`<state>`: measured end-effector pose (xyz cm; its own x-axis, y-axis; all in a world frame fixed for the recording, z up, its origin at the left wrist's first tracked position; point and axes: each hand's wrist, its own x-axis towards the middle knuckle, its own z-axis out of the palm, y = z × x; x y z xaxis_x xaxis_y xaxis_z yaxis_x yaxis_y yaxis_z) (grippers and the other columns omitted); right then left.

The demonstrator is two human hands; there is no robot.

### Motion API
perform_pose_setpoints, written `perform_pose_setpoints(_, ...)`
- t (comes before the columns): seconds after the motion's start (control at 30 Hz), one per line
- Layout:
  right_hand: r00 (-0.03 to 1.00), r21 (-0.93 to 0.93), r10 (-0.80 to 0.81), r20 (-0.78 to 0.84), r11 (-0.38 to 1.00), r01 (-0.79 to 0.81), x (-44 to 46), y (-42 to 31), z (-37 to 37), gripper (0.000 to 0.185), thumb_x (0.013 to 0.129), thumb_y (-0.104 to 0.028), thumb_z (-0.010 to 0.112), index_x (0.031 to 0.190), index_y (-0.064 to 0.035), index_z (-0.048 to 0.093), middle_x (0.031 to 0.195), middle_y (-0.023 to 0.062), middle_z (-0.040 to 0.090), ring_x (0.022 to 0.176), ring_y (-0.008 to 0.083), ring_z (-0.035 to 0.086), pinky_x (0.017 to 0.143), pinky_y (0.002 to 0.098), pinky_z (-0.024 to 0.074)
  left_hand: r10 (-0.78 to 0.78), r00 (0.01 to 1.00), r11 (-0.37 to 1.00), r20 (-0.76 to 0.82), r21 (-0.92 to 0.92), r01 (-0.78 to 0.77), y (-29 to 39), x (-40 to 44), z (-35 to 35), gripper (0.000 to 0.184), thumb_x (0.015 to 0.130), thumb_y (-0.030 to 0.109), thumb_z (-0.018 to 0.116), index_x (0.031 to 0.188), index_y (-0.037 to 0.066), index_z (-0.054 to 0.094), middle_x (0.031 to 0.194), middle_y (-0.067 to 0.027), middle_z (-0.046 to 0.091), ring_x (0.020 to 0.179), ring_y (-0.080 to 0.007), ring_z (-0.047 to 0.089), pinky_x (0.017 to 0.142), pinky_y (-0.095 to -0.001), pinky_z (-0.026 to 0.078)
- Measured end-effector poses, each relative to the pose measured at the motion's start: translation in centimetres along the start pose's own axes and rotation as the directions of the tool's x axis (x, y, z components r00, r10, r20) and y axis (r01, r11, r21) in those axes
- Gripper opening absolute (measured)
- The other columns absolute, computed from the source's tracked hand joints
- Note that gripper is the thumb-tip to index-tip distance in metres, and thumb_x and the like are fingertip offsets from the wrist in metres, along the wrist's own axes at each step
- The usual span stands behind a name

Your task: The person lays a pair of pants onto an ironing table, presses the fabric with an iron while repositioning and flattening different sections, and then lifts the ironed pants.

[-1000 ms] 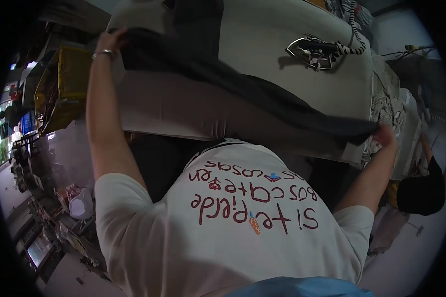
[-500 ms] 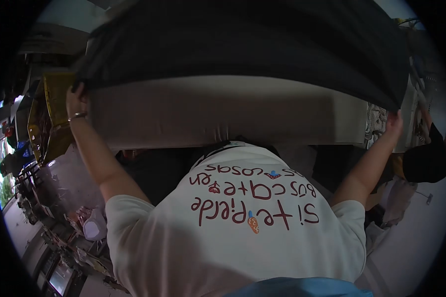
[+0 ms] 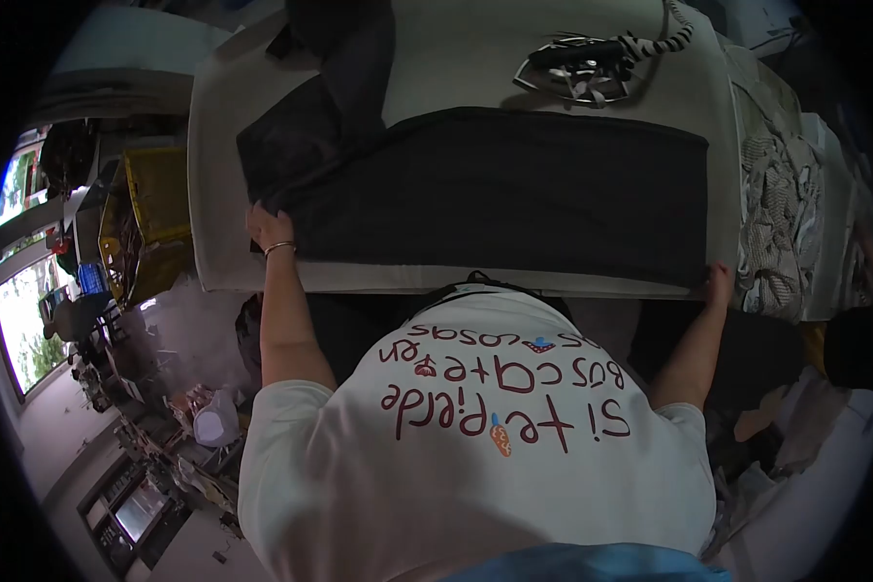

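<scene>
A dark garment (image 3: 514, 189) lies spread on the pale padded table (image 3: 456, 73). Its long panel runs flat to the right, while the left part is bunched and another length stretches toward the far edge. My left hand (image 3: 271, 229), with a bracelet at the wrist, grips the cloth near its left end, fingers partly curled over it. At the near right corner, my right hand (image 3: 718, 283) pinches the hem, its fingertips small in view. Beyond the panel rests an iron (image 3: 582, 76) with a striped cord.
Crumpled striped cloth (image 3: 774, 213) is heaped at the table's right side. A yellow container (image 3: 158, 199) stands left of the table. Several items clutter the floor and shelves at lower left, with windows (image 3: 34, 310) beyond.
The dark garment, held up and billowing before, has come down flat on the table. Both hands have lowered toward the near edge. The iron has come into sight.
</scene>
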<state>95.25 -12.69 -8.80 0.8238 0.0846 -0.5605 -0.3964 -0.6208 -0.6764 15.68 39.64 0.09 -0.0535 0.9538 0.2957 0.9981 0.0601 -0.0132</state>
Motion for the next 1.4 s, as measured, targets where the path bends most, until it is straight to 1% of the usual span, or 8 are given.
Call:
perform_pose_setpoints(0.13,0.913,-0.136,-0.393,0.109,0.904,0.405,3.0,-8.3,4.2,0.019,0.083,-0.016,0.058,0.098,-0.0053,0.058,0.08,0.0023,0.057,0.071,0.0134,0.053,0.06,0.0259,0.0428,0.731,0.682,0.613,-0.02,-0.419,-0.67,15.8,0.8,-2.4,0.029,0.082,0.01,0.053,0.111,0.005,0.053,0.125,-0.0164,0.047,0.115,-0.0322,0.046,0.097,-0.039,0.038)
perform_pose_setpoints(0.37,0.862,-0.218,-0.48,0.162,0.835,0.506,5.6,-20.2,15.8,0.043,0.083,-0.034,0.057,0.106,0.0022,0.057,0.105,0.0169,0.061,0.097,0.0267,0.059,0.083,0.034,0.0442,0.788,0.581,0.572,0.202,-0.588,-0.572,27.6,4.2,4.0,0.02,0.088,0.016,0.048,0.104,0.006,0.056,0.112,-0.0131,0.054,0.108,-0.0279,0.051,0.098,-0.0436,0.036)
perform_pose_setpoints(0.43,0.906,-0.279,-0.403,0.127,0.862,0.422,6.3,-21.4,16.6,0.047,0.083,-0.037,0.057,0.107,0.0035,0.057,0.106,0.0184,0.06,0.099,0.0284,0.058,0.084,0.0357,0.0438,0.686,0.56,0.649,0.465,-0.044,-0.759,27.2,5.5,1.1,0.021,0.091,0.023,0.044,0.098,0.007,0.056,0.106,-0.0086,0.056,0.105,-0.0249,0.052,0.103,-0.0515,0.027)
perform_pose_setpoints(0.57,0.942,-0.308,-0.297,0.156,0.891,0.332,6.6,-21.8,17.8,0.052,0.082,-0.039,0.058,0.106,0.0073,0.058,0.104,0.0198,0.062,0.097,0.0292,0.059,0.083,0.0353,0.0439,0.772,0.402,0.493,0.492,-0.063,-0.868,23.1,7.4,-0.2,0.024,0.091,0.029,0.043,0.094,0.01,0.056,0.101,-0.0048,0.056,0.102,-0.0225,0.053,0.106,-0.0565,0.017)
perform_pose_setpoints(0.73,0.975,-0.082,-0.218,-0.04,0.973,0.214,7.2,-21.0,19.5,0.046,0.086,-0.037,0.052,0.108,0.0021,0.059,0.105,0.0176,0.062,0.096,0.0314,0.059,0.085,0.0382,0.0431,0.697,0.585,0.609,0.414,0.089,-0.788,21.3,6.9,0.2,0.026,0.089,0.034,0.046,0.098,0.012,0.055,0.101,-0.0023,0.056,0.104,-0.0203,0.051,0.107,-0.0504,0.016)
perform_pose_setpoints(0.9,0.862,-0.474,-0.308,-0.403,0.876,0.092,1.9,-22.2,21.7,0.028,0.087,-0.043,0.052,0.105,-0.0257,0.065,0.12,-0.001,0.053,0.117,0.026,0.043,0.099,0.0447,0.033,0.581,0.75,0.749,0.315,0.154,-0.644,22.1,5.2,3.6,0.038,0.085,0.042,0.05,0.106,0.01,0.054,0.108,-0.0048,0.055,0.11,-0.0231,0.047,0.107,-0.0483,0.016)
perform_pose_setpoints(1.23,0.904,-0.619,-0.322,-0.279,0.78,0.087,0.6,-23.7,20.1,0.035,0.085,-0.048,0.054,0.104,-0.0194,0.062,0.119,0.0082,0.05,0.113,0.03,0.045,0.096,0.0461,0.035,0.336,0.93,0.939,0.146,-0.121,-0.321,27.0,1.6,2.8,0.048,0.075,0.031,0.061,0.114,0.005,0.05,0.123,-0.0139,0.047,0.118,-0.0328,0.04,0.106,-0.0535,0.017)
perform_pose_setpoints(1.4,0.874,-0.801,-0.476,-0.094,0.557,0.218,-2.7,-17.3,14.1,0.046,0.084,-0.051,0.055,0.097,-0.008,0.063,0.112,0.0133,0.052,0.106,0.0335,0.049,0.087,0.0458,0.0416,0.985,0.127,0.173,0.121,-0.789,-0.59,32.0,-8.6,-4.7,0.027,0.075,0.018,0.06,0.097,0.002,0.056,0.102,-0.0126,0.057,0.095,-0.0305,0.055,0.083,-0.0379,0.044)
